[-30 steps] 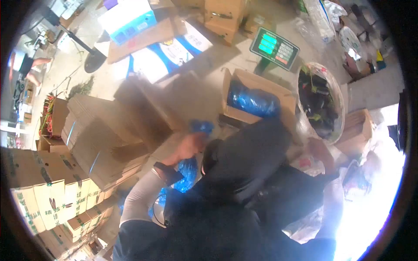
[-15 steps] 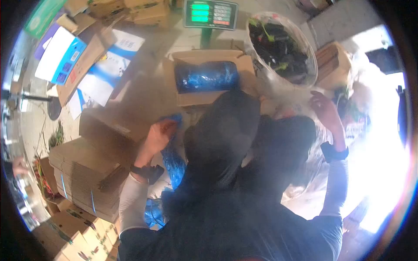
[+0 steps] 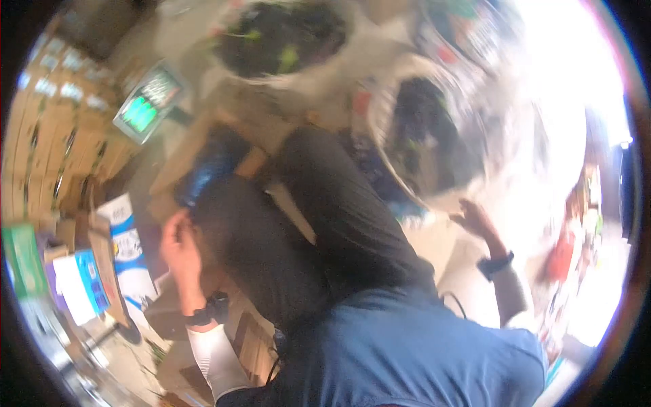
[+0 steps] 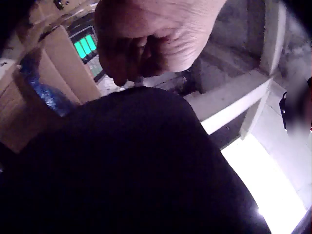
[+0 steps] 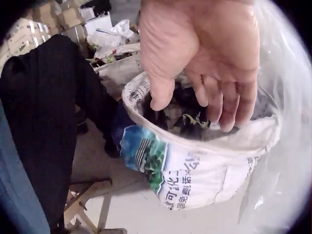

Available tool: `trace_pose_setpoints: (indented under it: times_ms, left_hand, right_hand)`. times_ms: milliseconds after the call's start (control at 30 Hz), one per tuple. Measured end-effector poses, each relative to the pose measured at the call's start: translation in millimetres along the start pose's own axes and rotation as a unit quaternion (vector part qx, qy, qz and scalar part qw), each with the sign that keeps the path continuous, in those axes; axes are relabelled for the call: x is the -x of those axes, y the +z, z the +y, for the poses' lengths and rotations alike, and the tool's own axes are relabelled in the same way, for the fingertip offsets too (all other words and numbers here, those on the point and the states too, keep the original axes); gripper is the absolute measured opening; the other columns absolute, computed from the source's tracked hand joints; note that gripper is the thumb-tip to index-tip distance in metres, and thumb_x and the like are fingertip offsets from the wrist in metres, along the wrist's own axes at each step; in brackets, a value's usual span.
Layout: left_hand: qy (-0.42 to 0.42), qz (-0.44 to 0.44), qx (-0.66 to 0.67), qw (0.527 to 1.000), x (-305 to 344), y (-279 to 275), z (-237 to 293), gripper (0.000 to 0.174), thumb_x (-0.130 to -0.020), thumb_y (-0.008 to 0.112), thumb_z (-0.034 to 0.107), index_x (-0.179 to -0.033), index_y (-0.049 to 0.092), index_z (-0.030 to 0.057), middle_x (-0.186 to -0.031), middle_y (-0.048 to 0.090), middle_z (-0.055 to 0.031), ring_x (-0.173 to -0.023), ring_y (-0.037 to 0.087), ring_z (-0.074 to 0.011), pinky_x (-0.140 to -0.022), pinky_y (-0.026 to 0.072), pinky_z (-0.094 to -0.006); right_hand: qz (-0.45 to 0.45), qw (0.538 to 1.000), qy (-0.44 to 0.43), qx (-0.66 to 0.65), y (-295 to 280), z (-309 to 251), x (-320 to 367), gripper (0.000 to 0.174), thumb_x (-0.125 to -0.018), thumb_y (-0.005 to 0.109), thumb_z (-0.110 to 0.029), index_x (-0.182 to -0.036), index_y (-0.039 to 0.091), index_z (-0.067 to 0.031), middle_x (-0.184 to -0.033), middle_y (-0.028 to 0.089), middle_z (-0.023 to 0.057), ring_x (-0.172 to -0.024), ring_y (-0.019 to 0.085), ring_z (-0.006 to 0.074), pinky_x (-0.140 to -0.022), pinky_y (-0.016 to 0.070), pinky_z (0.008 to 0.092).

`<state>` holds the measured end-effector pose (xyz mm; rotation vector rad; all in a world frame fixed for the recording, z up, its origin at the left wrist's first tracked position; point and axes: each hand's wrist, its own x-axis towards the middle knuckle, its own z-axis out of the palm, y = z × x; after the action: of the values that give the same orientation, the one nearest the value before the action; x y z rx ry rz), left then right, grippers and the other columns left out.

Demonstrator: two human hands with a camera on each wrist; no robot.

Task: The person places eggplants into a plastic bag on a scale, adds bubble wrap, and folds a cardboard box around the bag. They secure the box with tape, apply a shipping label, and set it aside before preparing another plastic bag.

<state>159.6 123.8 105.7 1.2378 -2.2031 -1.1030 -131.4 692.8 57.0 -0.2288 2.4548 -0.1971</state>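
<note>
Fingers (image 5: 229,102) of the right hand (image 5: 202,53): loosely extended, thumb set apart; hand positioned near the mouth of the printed woven sack (image 5: 209,178), which contains dark produce (image 3: 422,122); fingers of the left hand (image 4: 158,29): loosely curled, near the cardboard carton (image 3: 166,180); blue plastic-wrapped bundle (image 3: 210,166) inside carton; scale display (image 3: 141,112), lit green, nearby.

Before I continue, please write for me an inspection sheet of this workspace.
Surface: pale floor, partly covered
Job's things: blue plastic bundle inside open carton; dark produce inside printed sack
Clutter: blue-and-white box, clear plastic sheet
Left grip: beside left knee, nothing seen held
Right grip: near the printed sack, nothing seen held
Cables: thin dark cord beside the shirt
Surroundings: stacked cartons, lit green display
</note>
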Motion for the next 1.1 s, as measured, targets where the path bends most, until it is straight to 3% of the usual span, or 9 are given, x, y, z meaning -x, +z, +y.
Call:
trace_pose_setpoints:
  times_ms: [67, 333, 467, 600, 633, 867, 967, 1033, 1100]
  left_hand:
    - [0.138, 0.011, -0.059, 0.989, -25.3, 1.6, 0.7, 0.021, -0.097, 0.059, 0.015, -0.112, 0.066, 0.0022, -0.103, 0.068, -0.0047, -0.091, 0.060, -0.0136, -0.083, 0.0475, -0.0265]
    - [0.207, -0.280, -0.047, 0.936, -22.6, 66.9, 152.3, 0.029, -0.095, 0.061, 0.015, -0.121, 0.063, 0.0040, -0.111, 0.067, -0.0112, -0.101, 0.062, -0.0178, -0.086, 0.0478, -0.0289]
    - [0.279, -0.327, -0.160, 0.889, -12.2, 105.9, 197.8, 0.033, -0.093, 0.063, 0.009, -0.125, 0.060, 0.0024, -0.105, 0.063, -0.0074, -0.092, 0.059, -0.0167, -0.088, 0.0456, -0.0284]
    - [0.291, -0.332, -0.085, 0.893, -24.9, 133.7, 194.0, 0.032, -0.094, 0.060, 0.008, -0.124, 0.060, -0.0003, -0.115, 0.061, -0.0104, -0.107, 0.057, -0.0186, -0.094, 0.0435, -0.0294]
    - [0.299, -0.335, -0.119, 0.886, -27.5, 139.1, 197.5, 0.030, -0.092, 0.060, 0.008, -0.121, 0.060, -0.0025, -0.121, 0.061, -0.0147, -0.115, 0.058, -0.0267, -0.098, 0.0435, -0.0345]
    - [0.339, -0.374, -0.195, 0.841, -25.8, 182.7, 219.0, 0.031, -0.095, 0.057, 0.014, -0.121, 0.060, -0.0018, -0.123, 0.060, -0.0154, -0.118, 0.055, -0.0281, -0.102, 0.0396, -0.0355]
    - [0.347, -0.403, -0.205, 0.822, -23.1, 192.9, 229.6, 0.031, -0.095, 0.056, 0.015, -0.122, 0.060, -0.0010, -0.123, 0.061, -0.0144, -0.117, 0.056, -0.0268, -0.102, 0.0399, -0.0349]
    - [0.338, -0.429, -0.197, 0.814, -25.1, 199.8, 231.2, 0.032, -0.095, 0.057, 0.017, -0.122, 0.060, -0.0002, -0.121, 0.062, -0.0142, -0.115, 0.057, -0.0266, -0.100, 0.0407, -0.0353]
    - [0.340, -0.437, -0.189, 0.811, -23.8, 208.1, 236.6, 0.033, -0.095, 0.057, 0.018, -0.122, 0.060, -0.0003, -0.119, 0.063, -0.0144, -0.114, 0.057, -0.0266, -0.099, 0.0411, -0.0354]
  right_hand:
    - [0.017, 0.999, -0.026, 0.026, 22.1, 21.4, 6.4, 0.071, -0.079, 0.074, -0.041, -0.133, 0.051, -0.0008, -0.129, 0.057, 0.0239, -0.119, 0.054, 0.0384, -0.100, 0.0431, 0.0445]
    - [0.084, 0.994, 0.069, 0.011, 37.3, 95.2, -9.7, 0.055, -0.075, 0.075, -0.034, -0.115, 0.062, 0.0014, -0.108, 0.066, 0.0235, -0.102, 0.063, 0.0383, -0.086, 0.0499, 0.0445]
    - [0.041, 0.984, 0.159, -0.064, 74.0, 159.2, -27.2, 0.053, -0.073, 0.075, -0.037, -0.109, 0.065, 0.0002, -0.105, 0.067, 0.0233, -0.099, 0.064, 0.0379, -0.086, 0.0505, 0.0447]
    - [0.083, 0.972, 0.204, -0.081, 127.4, 180.9, -2.0, 0.058, -0.076, 0.073, -0.039, -0.117, 0.061, 0.0003, -0.108, 0.066, 0.0242, -0.100, 0.064, 0.0381, -0.087, 0.0509, 0.0455]
    - [0.060, 0.972, 0.208, -0.087, 147.1, 180.6, 7.4, 0.062, -0.076, 0.073, -0.041, -0.119, 0.060, 0.0014, -0.111, 0.065, 0.0247, -0.103, 0.063, 0.0386, -0.089, 0.0502, 0.0459]
    - [-0.192, 0.950, 0.154, -0.192, 277.3, 120.4, 75.8, 0.072, -0.077, 0.074, -0.043, -0.127, 0.052, 0.0044, -0.124, 0.058, 0.0272, -0.117, 0.055, 0.0405, -0.098, 0.0454, 0.0447]
    - [-0.063, 0.957, 0.204, -0.196, 255.1, 105.6, 113.0, 0.058, -0.083, 0.069, -0.037, -0.124, 0.055, 0.0019, -0.122, 0.057, 0.0258, -0.114, 0.055, 0.0408, -0.098, 0.0445, 0.0470]
    - [0.190, 0.939, 0.225, -0.177, 257.6, 142.6, 116.8, 0.042, -0.083, 0.069, -0.028, -0.112, 0.057, -0.0008, -0.111, 0.060, 0.0247, -0.105, 0.060, 0.0395, -0.088, 0.0492, 0.0477]
    - [0.285, 0.899, 0.295, -0.156, 234.6, 205.9, 114.7, 0.036, -0.082, 0.067, -0.023, -0.110, 0.058, -0.0014, -0.105, 0.061, 0.0245, -0.100, 0.059, 0.0406, -0.084, 0.0489, 0.0490]
